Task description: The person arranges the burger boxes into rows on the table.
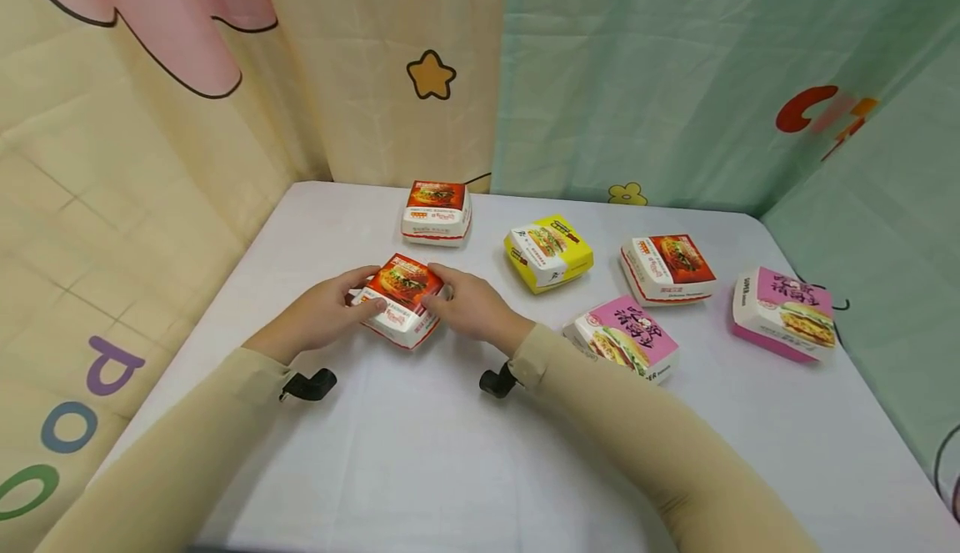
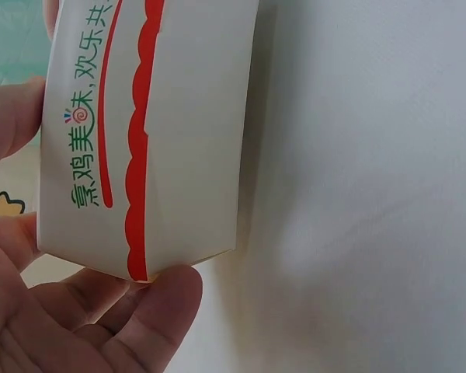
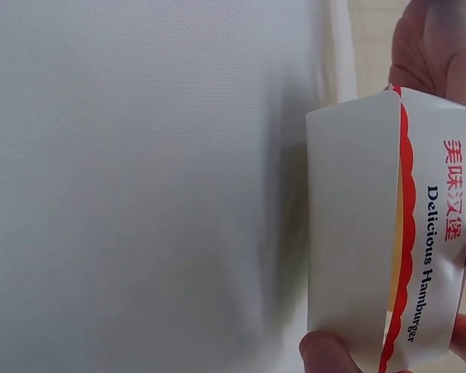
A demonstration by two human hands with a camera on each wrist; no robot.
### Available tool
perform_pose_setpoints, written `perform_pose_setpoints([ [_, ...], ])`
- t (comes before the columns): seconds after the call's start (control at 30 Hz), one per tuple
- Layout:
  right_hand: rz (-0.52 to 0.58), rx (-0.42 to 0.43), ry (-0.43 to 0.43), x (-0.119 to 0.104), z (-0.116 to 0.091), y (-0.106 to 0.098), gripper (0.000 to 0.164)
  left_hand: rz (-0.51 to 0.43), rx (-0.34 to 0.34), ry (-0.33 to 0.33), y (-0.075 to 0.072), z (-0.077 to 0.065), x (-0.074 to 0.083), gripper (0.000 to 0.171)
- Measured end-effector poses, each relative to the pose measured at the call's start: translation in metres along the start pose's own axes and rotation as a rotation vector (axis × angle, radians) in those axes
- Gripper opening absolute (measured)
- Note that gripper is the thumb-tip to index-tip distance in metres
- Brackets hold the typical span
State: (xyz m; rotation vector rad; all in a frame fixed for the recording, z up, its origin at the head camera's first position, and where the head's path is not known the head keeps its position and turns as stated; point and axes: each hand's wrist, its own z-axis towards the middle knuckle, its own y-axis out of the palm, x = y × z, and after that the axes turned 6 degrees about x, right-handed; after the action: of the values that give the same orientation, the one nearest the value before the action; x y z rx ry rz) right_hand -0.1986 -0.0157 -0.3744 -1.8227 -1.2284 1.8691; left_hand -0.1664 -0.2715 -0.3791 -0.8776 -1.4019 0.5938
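Note:
A red-and-white paper burger box (image 1: pixel 405 290) is held between both hands at the left of the middle of the table. My left hand (image 1: pixel 324 313) grips its left side, thumb on the near top edge and fingers toward the far side. On the opposite side my right hand (image 1: pixel 474 307) holds the box the same way. The left wrist view shows the box's white side wall (image 2: pixel 190 140) with a red scalloped lid edge. In the right wrist view, the side with English lettering (image 3: pixel 427 233) shows a narrow gap under the lid edge.
Another red-and-white burger box (image 1: pixel 437 213) stands just behind the held one. To the right are a yellow box (image 1: pixel 549 253), a third red-and-white box (image 1: pixel 667 269) and two pink boxes, one nearer (image 1: pixel 624 338) and one far right (image 1: pixel 783 313). Curtains (image 1: pixel 637 77) back the white-covered table (image 1: pixel 420 453).

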Motion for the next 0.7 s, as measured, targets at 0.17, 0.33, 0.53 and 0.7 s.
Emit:
perform_pose_setpoints([
  [0.17, -0.005, 0.002, -0.003, 0.004, -0.005, -0.001, 0.066, 0.0, -0.015, 0.003, 0.006, -0.002, 0.005, 0.076],
  [0.33, -0.013, -0.007, 0.008, 0.01, -0.007, 0.002, 0.068, 0.006, -0.041, 0.01, 0.012, -0.004, 0.007, 0.077],
  [0.53, 0.001, -0.011, 0.029, 0.017, -0.009, 0.004, 0.067, 0.015, -0.05, -0.011, 0.015, -0.004, 0.008, 0.078],
  [0.7, 0.008, -0.002, 0.021, 0.02, -0.009, 0.005, 0.067, 0.017, -0.06, -0.018, 0.015, -0.003, 0.01, 0.079],
])
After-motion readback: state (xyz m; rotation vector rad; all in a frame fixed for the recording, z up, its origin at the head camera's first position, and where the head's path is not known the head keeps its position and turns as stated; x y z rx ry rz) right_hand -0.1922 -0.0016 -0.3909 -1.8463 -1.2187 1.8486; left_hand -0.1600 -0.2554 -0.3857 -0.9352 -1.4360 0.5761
